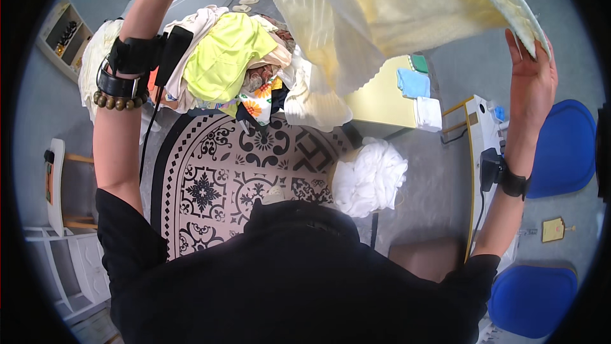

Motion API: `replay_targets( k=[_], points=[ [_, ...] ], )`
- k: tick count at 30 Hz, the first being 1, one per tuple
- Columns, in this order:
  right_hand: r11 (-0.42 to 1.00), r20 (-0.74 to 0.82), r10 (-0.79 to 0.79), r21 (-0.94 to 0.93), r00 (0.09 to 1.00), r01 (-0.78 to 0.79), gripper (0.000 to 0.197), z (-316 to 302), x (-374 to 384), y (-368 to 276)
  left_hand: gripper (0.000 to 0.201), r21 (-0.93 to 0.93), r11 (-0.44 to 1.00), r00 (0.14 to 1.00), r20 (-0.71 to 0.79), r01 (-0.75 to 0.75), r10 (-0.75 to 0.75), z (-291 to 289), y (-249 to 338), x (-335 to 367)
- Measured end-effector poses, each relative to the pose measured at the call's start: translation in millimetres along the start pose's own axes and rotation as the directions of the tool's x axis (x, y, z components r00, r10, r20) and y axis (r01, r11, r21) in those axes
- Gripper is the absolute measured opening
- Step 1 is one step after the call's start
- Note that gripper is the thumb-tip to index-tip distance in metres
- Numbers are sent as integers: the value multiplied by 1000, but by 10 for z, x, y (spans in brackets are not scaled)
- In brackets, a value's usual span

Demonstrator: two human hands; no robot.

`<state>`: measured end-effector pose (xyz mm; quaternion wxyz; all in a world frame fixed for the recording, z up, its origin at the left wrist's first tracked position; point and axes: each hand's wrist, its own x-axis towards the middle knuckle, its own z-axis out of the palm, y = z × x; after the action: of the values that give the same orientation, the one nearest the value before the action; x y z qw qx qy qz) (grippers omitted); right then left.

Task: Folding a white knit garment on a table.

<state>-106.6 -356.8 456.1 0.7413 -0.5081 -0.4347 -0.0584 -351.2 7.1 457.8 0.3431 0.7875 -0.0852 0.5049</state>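
Note:
A large pale yellow and white cloth (433, 7) with a scalloped edge hangs spread across the top of the view. My right hand (531, 86) is raised at the far right, its fingers closed on the cloth's edge. Stretched up past the top edge, my left arm shows only to about the wrist, so the hand is out of sight. Below that arm lies a heap of crumpled clothes, with a bright yellow-green garment (226, 54) on top and a white piece with orange flowers (258, 102) at its front.
On a pale yellow table (375, 99) lie a folded blue cloth (414, 83), a white one (428, 115) and a green one (418, 64). Bunched white fabric (369, 178) stands beside a patterned rug (203, 188). Blue chairs (560, 150) and a white desk (487, 134) are at right.

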Motion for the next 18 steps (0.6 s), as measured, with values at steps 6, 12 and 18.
replay_targets(
  k=[6, 12, 18],
  points=[
    [992, -8, -110, 58, 994, 110, 30, -221, -533, -489, 20, 68, 993, 987, -131, 101, -91, 31, 885, -407],
    [960, 166, 104, 241, 981, -143, 30, -791, -1161, -646, 22, -66, 990, 984, -124, 122, -129, 372, 1392, -778],
    [945, 206, 253, 156, 945, -287, 28, -916, -1518, -715, 21, -15, 965, 960, -105, 260, -260, 387, 1720, -1141]
  ],
)
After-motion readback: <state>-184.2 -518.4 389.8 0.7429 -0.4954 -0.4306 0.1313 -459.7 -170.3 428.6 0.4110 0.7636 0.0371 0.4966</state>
